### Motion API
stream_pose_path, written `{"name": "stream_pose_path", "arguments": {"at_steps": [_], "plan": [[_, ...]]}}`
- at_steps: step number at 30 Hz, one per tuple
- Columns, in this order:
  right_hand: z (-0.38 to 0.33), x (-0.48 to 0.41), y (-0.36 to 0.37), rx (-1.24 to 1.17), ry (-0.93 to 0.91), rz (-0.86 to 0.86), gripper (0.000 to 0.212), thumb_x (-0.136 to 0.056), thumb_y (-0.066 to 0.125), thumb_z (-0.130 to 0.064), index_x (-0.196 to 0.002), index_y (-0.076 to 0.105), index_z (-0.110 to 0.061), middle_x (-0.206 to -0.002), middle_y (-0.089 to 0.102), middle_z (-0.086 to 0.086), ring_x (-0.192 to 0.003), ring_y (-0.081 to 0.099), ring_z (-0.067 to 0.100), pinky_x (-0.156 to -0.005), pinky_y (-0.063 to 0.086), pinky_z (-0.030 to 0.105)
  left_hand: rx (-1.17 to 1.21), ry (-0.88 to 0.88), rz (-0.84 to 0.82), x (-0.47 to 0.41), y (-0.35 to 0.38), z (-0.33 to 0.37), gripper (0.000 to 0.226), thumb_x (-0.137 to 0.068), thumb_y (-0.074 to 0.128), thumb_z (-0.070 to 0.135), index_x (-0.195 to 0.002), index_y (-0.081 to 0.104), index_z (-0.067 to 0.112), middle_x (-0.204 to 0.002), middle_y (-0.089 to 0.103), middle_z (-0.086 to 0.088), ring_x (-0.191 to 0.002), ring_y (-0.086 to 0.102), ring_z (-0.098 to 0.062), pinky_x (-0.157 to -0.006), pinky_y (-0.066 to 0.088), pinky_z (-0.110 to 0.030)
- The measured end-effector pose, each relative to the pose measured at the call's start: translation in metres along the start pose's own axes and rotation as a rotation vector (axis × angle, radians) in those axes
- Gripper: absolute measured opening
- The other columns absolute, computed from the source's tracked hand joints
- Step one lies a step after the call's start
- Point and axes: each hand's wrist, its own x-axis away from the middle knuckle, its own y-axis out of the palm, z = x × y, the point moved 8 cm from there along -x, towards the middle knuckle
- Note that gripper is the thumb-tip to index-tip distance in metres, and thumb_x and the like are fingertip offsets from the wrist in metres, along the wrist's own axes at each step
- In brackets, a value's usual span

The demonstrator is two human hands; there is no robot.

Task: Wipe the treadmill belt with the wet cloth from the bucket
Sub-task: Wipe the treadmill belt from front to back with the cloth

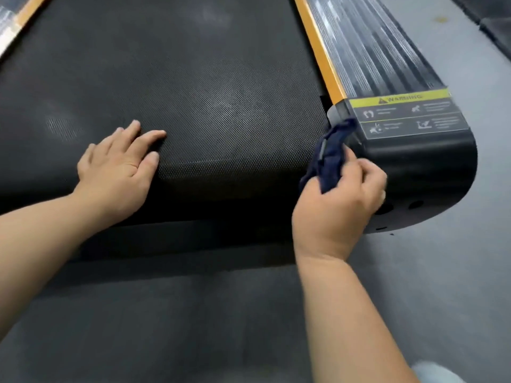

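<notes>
The black textured treadmill belt (199, 87) fills the upper left and middle of the head view. My left hand (119, 167) lies flat on the belt near its rear end, fingers straight. My right hand (340, 200) grips a bunched dark blue cloth (329, 158). The cloth's top touches the corner where the belt's right edge meets the black rear end cap (420, 167) of the side rail. No bucket is in view.
An orange strip (318, 48) and a ribbed grey side rail (367, 48) run along the belt's right side, ending in a yellow warning label (401, 99). Dark grey floor (193, 313) lies behind the treadmill and to its right. Another orange strip (30, 9) shows at top left.
</notes>
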Motion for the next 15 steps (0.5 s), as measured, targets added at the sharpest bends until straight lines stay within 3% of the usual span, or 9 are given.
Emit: {"name": "stream_pose_path", "arguments": {"at_steps": [5, 10, 15], "plan": [[-0.017, 0.014, 0.021, 0.031, 0.028, -0.118, 0.037, -0.072, 0.057, -0.005, -0.107, 0.068, -0.01, -0.108, 0.058, 0.015, -0.085, 0.048, 0.036, -0.084, 0.035, 0.033, -0.009, -0.032, 0.0, 0.002, -0.002, 0.003, 0.043, -0.101, 0.027, 0.037, -0.143, 0.03, 0.043, -0.158, 0.015, 0.004, -0.145, 0.009, -0.019, -0.116, 0.003, -0.046], [-0.093, 0.042, 0.061, -0.094, -0.208, -0.296, 0.036, -0.071, 0.047, -0.019, -0.099, 0.07, -0.015, -0.1, 0.061, 0.009, -0.086, 0.049, 0.03, -0.079, 0.035, 0.032, -0.008, -0.04, -0.017, 0.003, -0.001, 0.002, 0.053, -0.091, 0.018, 0.049, -0.143, 0.029, 0.043, -0.158, 0.015, 0.005, -0.145, 0.01, -0.019, -0.115, 0.004, -0.045], [-0.042, -0.014, 0.03, 0.016, -0.161, -0.218, 0.034, -0.073, 0.057, -0.014, -0.105, 0.068, -0.019, -0.108, 0.059, 0.011, -0.09, 0.049, 0.034, -0.082, 0.033, 0.031, -0.001, -0.008, -0.007, 0.005, -0.002, 0.003, 0.048, -0.095, 0.02, 0.046, -0.142, 0.029, 0.045, -0.158, 0.016, 0.004, -0.145, 0.01, -0.02, -0.115, 0.003, -0.047]]}}
